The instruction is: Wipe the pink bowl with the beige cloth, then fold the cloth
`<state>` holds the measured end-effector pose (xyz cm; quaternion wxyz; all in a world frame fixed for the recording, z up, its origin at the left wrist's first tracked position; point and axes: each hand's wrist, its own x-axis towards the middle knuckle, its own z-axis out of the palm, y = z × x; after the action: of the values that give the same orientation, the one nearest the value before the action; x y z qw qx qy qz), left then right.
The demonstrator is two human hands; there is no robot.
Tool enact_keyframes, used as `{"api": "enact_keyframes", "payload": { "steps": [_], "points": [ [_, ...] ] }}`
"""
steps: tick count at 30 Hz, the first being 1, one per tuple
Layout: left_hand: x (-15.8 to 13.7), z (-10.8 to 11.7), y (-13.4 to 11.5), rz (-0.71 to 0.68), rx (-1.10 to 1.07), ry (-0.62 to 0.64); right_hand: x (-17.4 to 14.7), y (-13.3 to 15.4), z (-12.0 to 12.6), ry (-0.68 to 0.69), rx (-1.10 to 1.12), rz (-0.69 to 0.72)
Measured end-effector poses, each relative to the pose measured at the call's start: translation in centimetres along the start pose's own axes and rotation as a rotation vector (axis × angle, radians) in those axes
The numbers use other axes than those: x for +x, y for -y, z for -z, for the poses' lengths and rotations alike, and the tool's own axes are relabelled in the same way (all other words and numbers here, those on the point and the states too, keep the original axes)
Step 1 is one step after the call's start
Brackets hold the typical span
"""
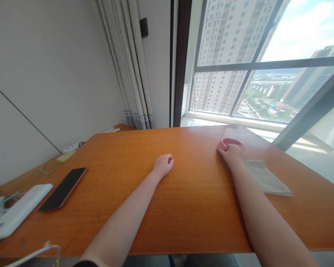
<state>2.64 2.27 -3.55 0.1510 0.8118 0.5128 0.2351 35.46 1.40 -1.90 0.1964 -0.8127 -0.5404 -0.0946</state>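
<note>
Near the far right part of the orange-brown wooden table (pixel 183 207), my right hand (pixel 233 152) grips a small pink bowl (pixel 230 141) by its near rim. The fingers and thumb hide much of the bowl, and its inside does not show. Beside my right forearm a folded pale grey cloth (pixel 267 180) lies flat, partly covered by the arm. My left hand (pixel 163 165) rests on the middle of the table in a loose fist, with nothing visible in it, well apart from the bowl.
A dark phone (pixel 63 189) with a pinkish edge lies on the left, beside a long white device (pixel 20 211). White cables (pixel 33 256) and a power strip (pixel 71 147) are at the left edge. Beyond the table are a curtain (pixel 130 63) and a large window (pixel 225 68).
</note>
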Motion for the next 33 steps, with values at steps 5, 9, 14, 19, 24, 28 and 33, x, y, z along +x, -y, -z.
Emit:
{"api": "enact_keyframes", "payload": {
  "steps": [5,9,14,19,24,28,33],
  "points": [
    [0.0,0.0,0.0,-0.004,0.001,0.001,-0.2,0.8,0.8,0.010,-0.040,-0.053],
    [0.0,0.1,0.0,-0.028,-0.027,0.012,-0.9,3.2,2.0,0.052,0.017,0.066],
    [-0.6,0.9,-0.9,-0.188,-0.054,-0.133,-3.5,10.0,2.5,0.142,0.105,0.354],
    [-0.9,1.6,-1.9,-0.362,-0.031,-0.099,-7.8,15.3,2.0,0.221,0.270,0.610],
    [-0.6,1.5,-1.7,-0.391,-0.011,-0.026,-9.3,16.2,0.8,0.159,0.404,0.720],
    [-0.5,2.8,-1.1,-0.332,0.128,-0.066,-9.0,15.6,0.4,-0.020,0.642,0.732],
    [-1.6,7.9,2.9,-0.132,0.256,-0.219,-8.5,14.9,-0.8,-0.126,0.757,0.611]
  ]
}}
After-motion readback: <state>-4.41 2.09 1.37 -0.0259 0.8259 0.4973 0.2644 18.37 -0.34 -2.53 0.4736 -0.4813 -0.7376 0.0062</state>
